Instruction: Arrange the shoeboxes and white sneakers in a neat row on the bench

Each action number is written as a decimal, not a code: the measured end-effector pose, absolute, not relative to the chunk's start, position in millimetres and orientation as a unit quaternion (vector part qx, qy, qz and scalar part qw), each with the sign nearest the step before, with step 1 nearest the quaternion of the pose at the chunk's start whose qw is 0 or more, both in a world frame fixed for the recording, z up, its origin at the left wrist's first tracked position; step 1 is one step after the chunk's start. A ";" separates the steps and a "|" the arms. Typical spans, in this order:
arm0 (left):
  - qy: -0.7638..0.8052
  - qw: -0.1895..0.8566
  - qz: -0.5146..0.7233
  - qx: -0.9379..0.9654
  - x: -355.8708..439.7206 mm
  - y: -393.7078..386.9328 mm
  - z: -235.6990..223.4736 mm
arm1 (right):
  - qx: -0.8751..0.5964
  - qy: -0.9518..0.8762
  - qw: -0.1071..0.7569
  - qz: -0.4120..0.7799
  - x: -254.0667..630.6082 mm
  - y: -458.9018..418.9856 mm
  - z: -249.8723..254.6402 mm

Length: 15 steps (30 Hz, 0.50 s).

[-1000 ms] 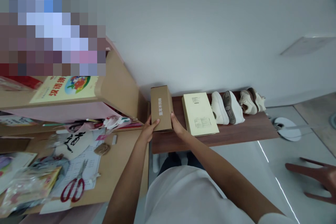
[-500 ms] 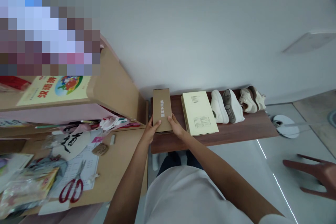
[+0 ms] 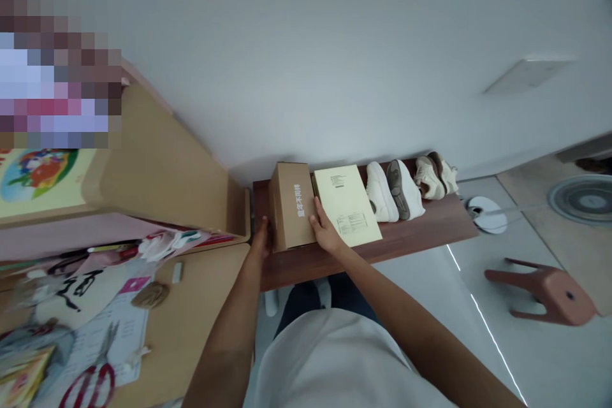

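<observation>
A brown cardboard box (image 3: 291, 204) with white lettering lies on the dark wooden bench (image 3: 306, 262), its right side up against a pale yellow box (image 3: 349, 201). My left hand (image 3: 261, 241) is at the box's near left side, its fingers partly in shadow. On the opposite side my right hand (image 3: 326, 229) grips the edge, thumb over the top and fingers along the seam between the two boxes. Right of the yellow box stand white shoes (image 3: 382, 191) with a grey-soled one among them, then a beige pair (image 3: 433, 177).
At left, a desk (image 3: 191, 306) carries red-handled scissors (image 3: 93, 376), papers and a brown coil (image 3: 150, 295). A shelf unit (image 3: 162, 159) rises beside the bench. On the floor at right are a reddish stool (image 3: 549, 293), a white round base (image 3: 486, 215) and a fan (image 3: 586, 199).
The brown box has shifted right along the bench, closing the gap to the yellow box. My left thumb has come off its top. The view has turned to the right.
</observation>
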<state>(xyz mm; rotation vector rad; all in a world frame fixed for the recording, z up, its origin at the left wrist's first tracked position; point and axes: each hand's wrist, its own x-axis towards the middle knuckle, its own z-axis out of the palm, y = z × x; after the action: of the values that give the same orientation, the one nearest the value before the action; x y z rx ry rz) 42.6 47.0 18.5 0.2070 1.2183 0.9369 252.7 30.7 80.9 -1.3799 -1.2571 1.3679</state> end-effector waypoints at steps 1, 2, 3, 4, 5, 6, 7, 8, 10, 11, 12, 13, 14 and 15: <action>0.559 0.712 0.415 0.086 43.8 48.5 13.4 | -0.547 -0.505 0.405 0.531 254.8 31.2 80.4; 0.564 0.716 0.403 0.077 44.8 48.9 9.3 | -0.548 -0.512 0.408 0.521 256.5 31.4 79.8; 0.563 0.726 0.389 0.071 45.4 48.4 6.4 | -0.548 -0.518 0.409 0.514 257.6 31.5 78.9; 0.555 0.737 0.379 0.071 45.2 47.1 4.8 | -0.548 -0.522 0.411 0.509 258.4 31.4 77.9; 0.546 0.747 0.373 0.075 44.3 45.1 4.3 | -0.548 -0.525 0.412 0.504 259.0 31.2 76.9; 0.538 0.752 0.372 0.079 42.4 42.6 5.0 | -0.548 -0.528 0.413 0.500 259.6 30.8 75.7; 0.534 0.751 0.378 0.085 39.4 39.9 6.6 | -0.549 -0.531 0.413 0.497 260.1 30.5 74.5; 0.533 0.745 0.390 0.089 35.3 37.1 8.9 | -0.550 -0.534 0.413 0.492 260.7 30.4 73.3; 0.537 0.726 0.419 0.095 24.4 31.6 15.4 | -0.554 -0.541 0.408 0.484 262.0 31.2 71.0; 0.540 0.715 0.432 0.098 18.2 29.1 19.2 | -0.560 -0.542 0.403 0.479 262.5 32.4 69.9; 0.544 0.706 0.441 0.102 11.9 26.8 23.4 | -0.570 -0.540 0.397 0.475 262.7 34.2 69.0; 0.548 0.698 0.449 0.104 5.9 24.8 27.8 | -0.583 -0.534 0.389 0.472 262.5 36.6 68.3; 0.550 0.692 0.456 0.107 0.6 23.1 32.3 | -0.596 -0.527 0.381 0.471 261.9 39.5 67.7; 0.549 0.686 0.464 0.112 -4.0 21.9 36.9 | -0.605 -0.519 0.373 0.474 260.8 42.6 67.2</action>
<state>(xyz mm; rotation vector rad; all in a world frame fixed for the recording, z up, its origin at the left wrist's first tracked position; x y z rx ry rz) -4.0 21.9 36.9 0.2504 1.2309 1.0402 260.8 42.6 67.2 -1.5498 -1.3306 1.2156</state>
